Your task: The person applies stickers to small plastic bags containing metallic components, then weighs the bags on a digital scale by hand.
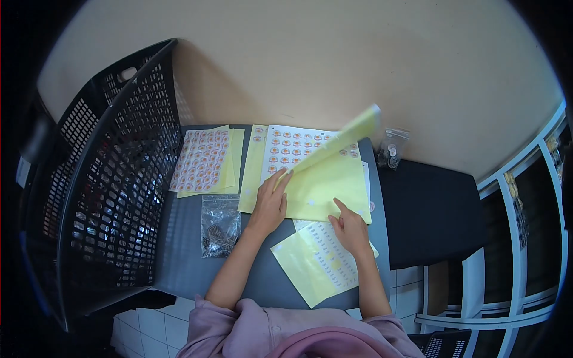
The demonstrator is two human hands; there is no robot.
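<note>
A large pale-yellow backing sheet [325, 194] lies over a white sheet of round orange-and-white stickers [292, 143]. Its upper part curls up toward the right, hiding some of the stickers. My left hand [271, 203] rests on the left part of the yellow sheet, fingers stretched out near the foot of the curl. At the sheet's lower edge, my right hand [349, 227] touches it with the index finger extended and the other fingers partly bent. Below that hand lies a smaller yellow sheet [310, 262] with rows of small print.
Another sticker sheet [203, 161] sits on yellow paper at the left. A clear bag of dark metal pieces [221, 230] lies on the grey table [262, 280]. A tall black basket [131, 161] stands at left. Against the wall is a small zip bag [393, 149].
</note>
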